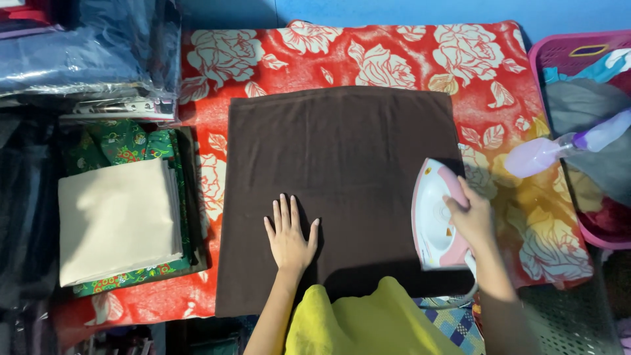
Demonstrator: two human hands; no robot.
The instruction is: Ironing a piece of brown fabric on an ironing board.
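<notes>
Head view. Red blanket with cream rose print (368, 59) covers the work surface, blue wall behind it. Dark brown cloth (342, 164) lies spread flat in the middle of the blanket, squared up, its near edge partly hidden behind a yellow garment (368, 325) at the bottom of the picture.

Left hand (290, 235) rests palm down on the brown cloth near its lower middle, fingers straight and slightly spread, gripping nothing.

Right hand (470, 220) is closed around the handle of a white and pink iron (435, 217). Iron sits on the right edge of the brown cloth, tip pointing away from the person.

Left of the cloth: folded cream fabric (115, 220) stacked on green patterned fabric (125, 141); beyond those, bagged dark blue clothing (79, 52) in clear plastic.

Right side: purple spray bottle (559, 148) lying across the rim of a pink laundry basket (559, 46), which holds mixed clothes. Patchwork fabric (453, 322) shows low right, by the person's forearm.
</notes>
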